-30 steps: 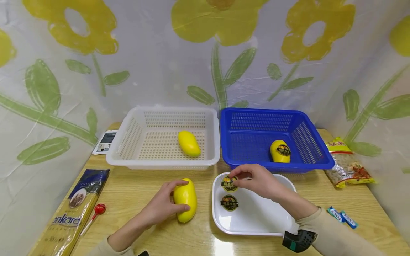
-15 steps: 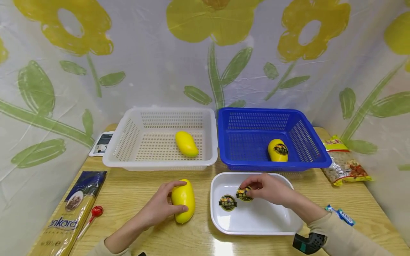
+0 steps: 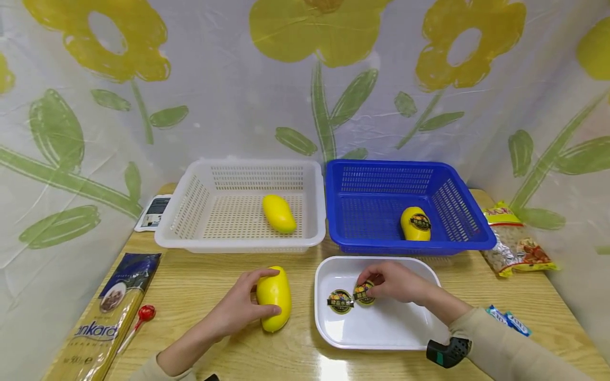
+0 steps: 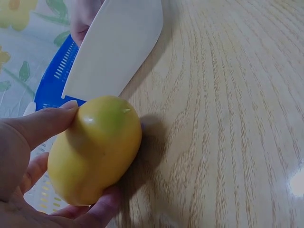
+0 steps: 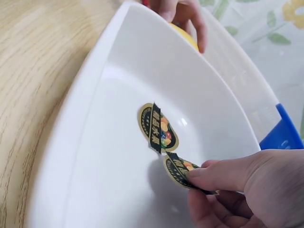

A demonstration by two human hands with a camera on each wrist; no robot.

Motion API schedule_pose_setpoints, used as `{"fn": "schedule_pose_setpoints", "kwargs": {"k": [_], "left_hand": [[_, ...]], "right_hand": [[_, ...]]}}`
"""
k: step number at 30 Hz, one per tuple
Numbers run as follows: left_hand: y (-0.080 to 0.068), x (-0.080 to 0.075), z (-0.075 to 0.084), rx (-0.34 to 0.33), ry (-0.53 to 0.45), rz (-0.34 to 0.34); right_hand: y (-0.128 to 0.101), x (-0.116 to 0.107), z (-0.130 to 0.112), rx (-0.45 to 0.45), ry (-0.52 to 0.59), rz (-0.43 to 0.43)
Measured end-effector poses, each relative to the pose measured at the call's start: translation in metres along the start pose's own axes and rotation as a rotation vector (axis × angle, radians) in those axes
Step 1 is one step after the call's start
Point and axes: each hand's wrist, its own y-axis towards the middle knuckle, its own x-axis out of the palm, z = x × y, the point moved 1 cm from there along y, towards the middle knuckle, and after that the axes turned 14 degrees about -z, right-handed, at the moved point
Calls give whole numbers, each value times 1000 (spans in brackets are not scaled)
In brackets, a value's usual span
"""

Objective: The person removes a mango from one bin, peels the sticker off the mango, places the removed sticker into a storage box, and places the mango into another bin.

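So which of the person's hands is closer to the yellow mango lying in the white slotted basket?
The left. The left hand grips another mango on the table, just in front of the white basket holding that mango. The right hand is off to the side, pinching a sticker over the white tray.

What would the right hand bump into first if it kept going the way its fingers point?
Probably the other sticker lying flat in the white tray. The right hand pinches one sticker and points left, straight at it.
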Motion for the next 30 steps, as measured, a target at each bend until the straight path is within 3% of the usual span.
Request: {"fn": "schedule_pose_setpoints", "kwargs": {"k": [12,30], "left_hand": [[0,0,0,8,-3,-13],[1,-2,-1,14,-12,-22]], "right_hand": [[-2,3,2,9,41,-12],[3,6,0,20,-110,-6]]}}
